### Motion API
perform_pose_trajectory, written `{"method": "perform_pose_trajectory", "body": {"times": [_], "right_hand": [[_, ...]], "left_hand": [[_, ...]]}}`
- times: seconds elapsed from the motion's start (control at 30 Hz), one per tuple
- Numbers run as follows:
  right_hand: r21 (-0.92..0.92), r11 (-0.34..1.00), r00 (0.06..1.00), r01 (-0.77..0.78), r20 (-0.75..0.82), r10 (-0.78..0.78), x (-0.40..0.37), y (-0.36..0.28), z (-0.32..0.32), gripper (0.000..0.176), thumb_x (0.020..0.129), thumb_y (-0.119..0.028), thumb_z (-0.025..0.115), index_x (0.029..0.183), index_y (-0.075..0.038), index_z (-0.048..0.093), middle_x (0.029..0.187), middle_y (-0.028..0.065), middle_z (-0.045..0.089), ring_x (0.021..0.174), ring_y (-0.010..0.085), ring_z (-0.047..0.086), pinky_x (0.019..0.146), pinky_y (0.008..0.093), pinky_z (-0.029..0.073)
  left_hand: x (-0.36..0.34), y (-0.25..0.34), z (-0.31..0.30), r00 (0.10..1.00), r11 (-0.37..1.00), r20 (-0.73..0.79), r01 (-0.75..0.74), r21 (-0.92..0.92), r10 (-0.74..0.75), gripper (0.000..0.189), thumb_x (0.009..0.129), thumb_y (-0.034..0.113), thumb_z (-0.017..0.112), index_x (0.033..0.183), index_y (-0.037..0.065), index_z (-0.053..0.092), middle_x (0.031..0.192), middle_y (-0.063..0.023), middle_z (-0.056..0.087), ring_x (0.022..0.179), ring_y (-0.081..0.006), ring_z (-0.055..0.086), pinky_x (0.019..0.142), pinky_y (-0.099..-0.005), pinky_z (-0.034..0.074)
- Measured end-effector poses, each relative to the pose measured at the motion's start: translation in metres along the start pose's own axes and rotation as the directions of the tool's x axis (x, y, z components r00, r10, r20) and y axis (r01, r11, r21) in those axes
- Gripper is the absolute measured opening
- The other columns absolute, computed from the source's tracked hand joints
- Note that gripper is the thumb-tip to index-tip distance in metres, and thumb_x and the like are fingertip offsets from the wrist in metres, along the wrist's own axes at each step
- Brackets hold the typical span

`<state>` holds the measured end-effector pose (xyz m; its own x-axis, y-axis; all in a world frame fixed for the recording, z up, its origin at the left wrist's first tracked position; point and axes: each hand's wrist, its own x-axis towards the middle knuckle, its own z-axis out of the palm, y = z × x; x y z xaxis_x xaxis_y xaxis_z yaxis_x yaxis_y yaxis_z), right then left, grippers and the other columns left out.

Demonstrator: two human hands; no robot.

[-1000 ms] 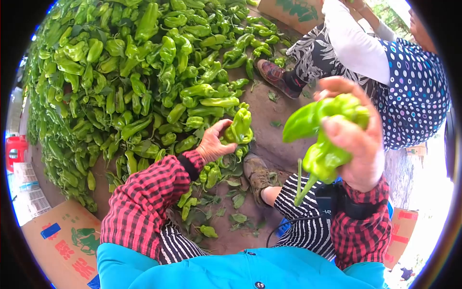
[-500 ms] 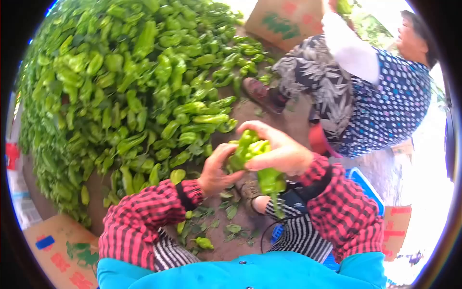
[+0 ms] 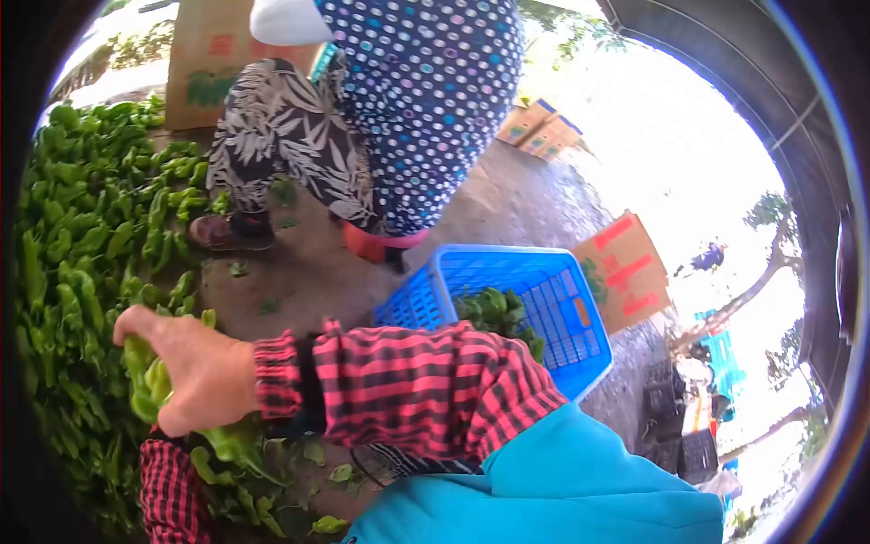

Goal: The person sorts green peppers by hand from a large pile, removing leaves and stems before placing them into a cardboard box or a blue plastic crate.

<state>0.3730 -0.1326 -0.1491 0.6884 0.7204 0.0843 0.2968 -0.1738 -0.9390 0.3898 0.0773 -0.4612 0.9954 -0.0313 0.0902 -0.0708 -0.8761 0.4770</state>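
Note:
My right hand [image 3: 195,372] reaches across my body to the left and is closed around a bunch of green peppers [image 3: 149,394] just above the ground. Of my left arm only the red checked sleeve [image 3: 168,490] shows at the bottom left; the hand itself is hidden under my right hand and the peppers. A large pile of green peppers [image 3: 72,245] lies on the ground along the left. A blue plastic crate [image 3: 553,299] stands to my right with a few peppers [image 3: 494,313] inside.
Another person in a dotted top [image 3: 426,100] and floral trousers stands close by, between the pile and the crate, one shoe [image 3: 231,231] at the pile's edge. Cardboard boxes lie behind them [image 3: 204,63] and to the right of the crate [image 3: 625,272]. Loose leaves litter the ground.
My view has swung to the right, bringing the blue crate into sight. My right hand, which met the left at the peppers in front of me, now holds them low on the left.

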Motion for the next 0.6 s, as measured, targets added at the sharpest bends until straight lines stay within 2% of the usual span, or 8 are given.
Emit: {"method": "perform_pose_trajectory", "body": {"times": [0.13,0.2,0.33,0.4,0.43,0.47,0.53,0.6], "right_hand": [[0.018,0.998,0.993,-0.057,0.1,0.055,0.0,-0.004,0.002,0.074,0.048,-0.007,0.069,0.112,0.003,0.034,0.086,0.0199,0.052,0.084,0.0304,0.055,0.071,0.0349,0.046],[-0.077,0.997,0.995,-0.029,0.094,0.036,0.014,0.02,0.019,0.077,0.046,-0.01,0.072,0.111,0.006,0.034,0.094,0.0207,0.049,0.093,0.0305,0.052,0.076,0.0339,0.045],[-0.187,0.982,0.995,-0.023,0.095,0.042,0.021,0.026,0.027,0.082,0.045,-0.017,0.076,0.109,0.01,0.034,0.099,0.02,0.046,0.097,0.0286,0.051,0.079,0.0336,0.045],[-0.303,0.953,1.0,0.01,0.024,-0.003,0.023,0.033,0.036,0.09,0.042,-0.019,0.078,0.114,0.014,0.034,0.096,0.0183,0.055,0.093,0.024,0.057,0.077,0.0257,0.048],[-0.328,0.942,0.992,0.072,0.122,-0.034,0.023,0.027,0.031,0.096,0.044,-0.021,0.079,0.118,0.017,0.03,0.097,0.0177,0.055,0.094,0.0223,0.057,0.079,0.0245,0.047],[-0.324,0.943,0.992,0.075,0.121,-0.038,0.034,0.045,0.043,0.096,0.044,-0.021,0.079,0.118,0.017,0.03,0.097,0.0177,0.055,0.094,0.0223,0.057,0.079,0.0245,0.047],[-0.225,0.955,0.975,0.195,-0.064,-0.215,0.065,0.099,0.083,0.096,0.045,-0.022,0.079,0.118,0.016,0.031,0.098,0.0175,0.055,0.094,0.0218,0.057,0.078,0.0243,0.048],[-0.223,0.952,0.973,0.209,-0.049,-0.225,0.062,0.099,0.091,0.094,0.045,-0.023,0.08,0.117,0.015,0.032,0.097,0.0176,0.055,0.094,0.0227,0.057,0.079,0.0245,0.048]], "left_hand": [[-0.006,-0.021,0.006,0.998,1.0,0.053,0.014,0.015,-0.015,0.04,0.075,0.015,0.063,0.11,0.002,0.051,0.104,-0.0081,0.053,0.096,-0.0169,0.052,0.084,-0.0296,0.042],[0.001,-0.02,0.012,0.996,1.0,0.088,0.008,-0.004,-0.008,0.04,0.074,0.014,0.063,0.111,0.002,0.05,0.104,-0.0082,0.053,0.096,-0.0171,0.053,0.084,-0.0298,0.042],[0.003,-0.03,-0.001,0.992,0.997,0.121,0.034,-0.07,-0.026,0.042,0.073,0.012,0.063,0.112,0.002,0.05,0.105,-0.0083,0.054,0.095,-0.0174,0.053,0.083,-0.03,0.043],[0.004,-0.033,-0.006,0.99,0.992,0.136,0.047,-0.12,-0.03,0.043,0.073,0.011,0.063,0.112,0.002,0.05,0.105,-0.0084,0.054,0.095,-0.0176,0.054,0.083,-0.0301,0.043],[0.005,-0.034,-0.009,0.989,0.988,0.141,0.053,-0.145,-0.033,0.043,0.072,0.01,0.063,0.113,0.002,0.05,0.105,-0.0084,0.054,0.095,-0.0177,0.054,0.083,-0.0302,0.043],[0.003,-0.037,-0.011,0.988,0.983,0.148,0.06,-0.171,-0.034,0.044,0.072,0.01,0.063,0.113,0.002,0.05,0.106,-0.0085,0.054,0.095,-0.0178,0.054,0.083,-0.0303,0.044],[0.002,-0.037,-0.012,0.986,0.972,0.163,0.074,-0.224,-0.037,0.045,0.072,0.009,0.063,0.113,0.002,0.049,0.106,-0.0086,0.054,0.095,-0.018,0.054,0.082,-0.0304,0.044],[-0.002,-0.036,-0.013,0.984,0.959,0.174,0.083,-0.27,-0.036,0.046,0.071,0.008,0.063,0.114,0.002,0.049,0.106,-0.0087,0.054,0.095,-0.0182,0.055,0.082,-0.0305,0.044]]}}
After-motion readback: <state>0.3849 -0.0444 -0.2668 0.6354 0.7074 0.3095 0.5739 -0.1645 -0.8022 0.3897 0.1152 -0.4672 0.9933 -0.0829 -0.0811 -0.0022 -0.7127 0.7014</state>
